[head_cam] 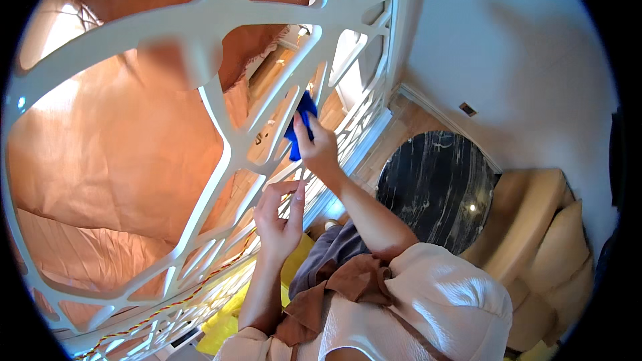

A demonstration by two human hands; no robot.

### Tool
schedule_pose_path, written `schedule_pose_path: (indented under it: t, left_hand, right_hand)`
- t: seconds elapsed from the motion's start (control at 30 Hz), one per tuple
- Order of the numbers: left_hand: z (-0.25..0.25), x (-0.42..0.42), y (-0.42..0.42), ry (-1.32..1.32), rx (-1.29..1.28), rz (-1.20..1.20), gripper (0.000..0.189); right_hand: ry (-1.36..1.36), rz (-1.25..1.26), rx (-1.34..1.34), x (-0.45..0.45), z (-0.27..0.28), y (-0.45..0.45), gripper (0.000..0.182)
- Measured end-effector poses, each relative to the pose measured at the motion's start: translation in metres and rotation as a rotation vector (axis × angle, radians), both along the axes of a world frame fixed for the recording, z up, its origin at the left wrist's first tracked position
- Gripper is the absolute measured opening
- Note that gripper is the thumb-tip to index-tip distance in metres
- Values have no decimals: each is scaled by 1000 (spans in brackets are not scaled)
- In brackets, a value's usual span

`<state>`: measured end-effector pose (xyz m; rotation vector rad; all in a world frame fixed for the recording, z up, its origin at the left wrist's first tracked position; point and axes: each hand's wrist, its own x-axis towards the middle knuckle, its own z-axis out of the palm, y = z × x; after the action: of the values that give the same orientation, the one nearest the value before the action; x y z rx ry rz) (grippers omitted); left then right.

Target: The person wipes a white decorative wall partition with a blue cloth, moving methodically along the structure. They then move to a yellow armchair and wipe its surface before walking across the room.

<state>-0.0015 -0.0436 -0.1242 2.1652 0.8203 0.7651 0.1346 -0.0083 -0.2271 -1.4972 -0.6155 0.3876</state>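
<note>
My right hand grips a blue cloth against a white openwork lattice screen. The cloth is bunched between thumb and fingers, over one of the narrow slots. Lower and to the left, my left hand is raised close to the screen, its thumb tip near the bent fingertips. Whether those fingers pinch a thin strut or nothing cannot be told. Through the large openings shows a crumpled copper-coloured fabric.
A twisted red-and-yellow cord runs along the screen's lower part. Yellow material lies below. To the right stand a round black marble-patterned table and a tan sofa, beside a white wall with an outlet.
</note>
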Motion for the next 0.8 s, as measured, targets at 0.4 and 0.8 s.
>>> schedule_pose_path:
  t: [0.4, 0.8]
  left_hand:
    - [6, -47, 4, -75, -58, -69, 5]
    - [27, -52, -6, -101, 8, -124, 3]
  right_hand:
    - [648, -36, 294, -43, 1, -82, 41]
    - [279, -461, 88, 34, 102, 26, 55]
